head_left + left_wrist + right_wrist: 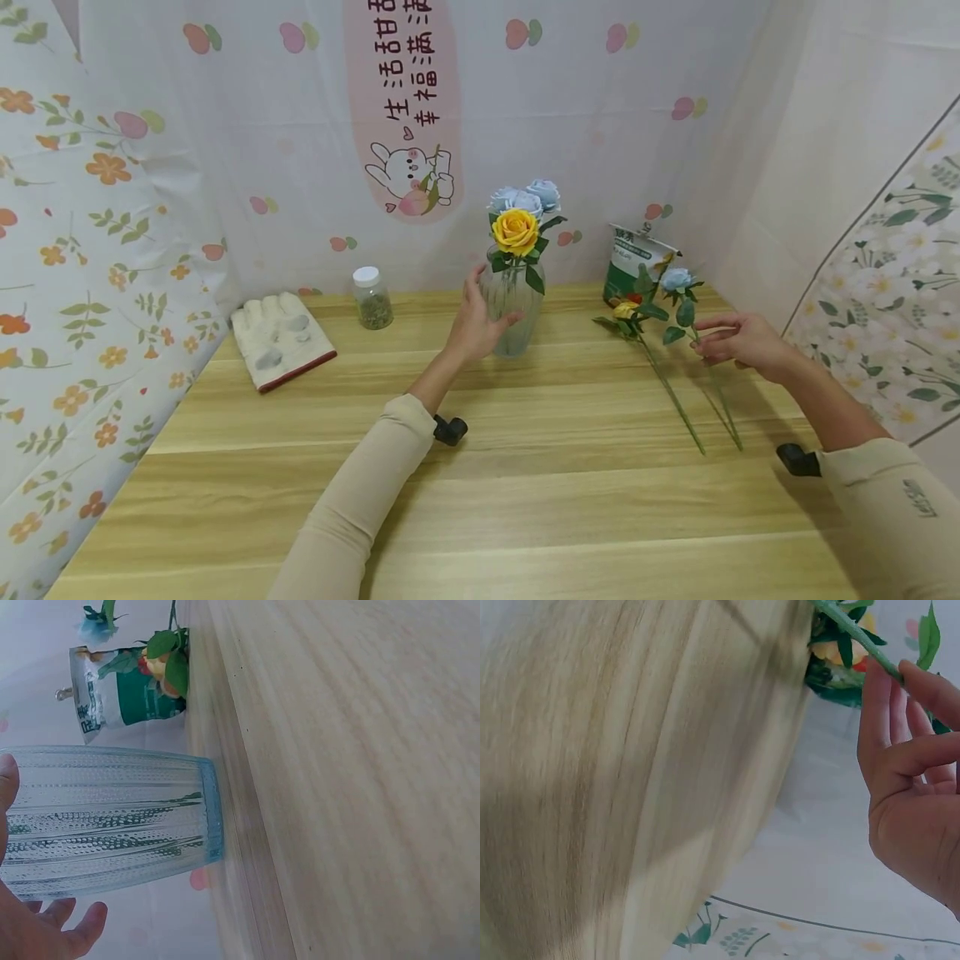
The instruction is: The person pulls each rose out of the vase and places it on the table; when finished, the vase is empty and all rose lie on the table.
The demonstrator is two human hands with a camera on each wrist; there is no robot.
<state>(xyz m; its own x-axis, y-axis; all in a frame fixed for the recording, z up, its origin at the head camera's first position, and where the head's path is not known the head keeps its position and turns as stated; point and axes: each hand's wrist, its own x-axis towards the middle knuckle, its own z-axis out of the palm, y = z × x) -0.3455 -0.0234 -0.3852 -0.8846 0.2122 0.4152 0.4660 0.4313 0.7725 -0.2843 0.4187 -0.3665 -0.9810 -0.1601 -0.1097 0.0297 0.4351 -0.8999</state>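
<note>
A clear ribbed glass vase (519, 333) stands upright on the table, holding light-blue roses (543, 195) and a yellow rose (516, 232). My left hand (477, 321) holds the vase from its left side, thumb and fingers spread round the glass (112, 817). At the right, my right hand (746, 343) pinches the green stem (859, 637) of another blue rose (677, 279) between thumb and fingertips. That rose is raised at a slant, its stem end low near the table. Left of it lies a stemmed yellow flower (626, 310) with a bit of red beside it.
A green-and-white bag (628, 265) with a clip on top stands behind the loose flowers. At the back left are a white-capped jar (372, 298) and a pale work glove (281, 340). Patterned cloth (285, 150) hangs round the wooden table (480, 517).
</note>
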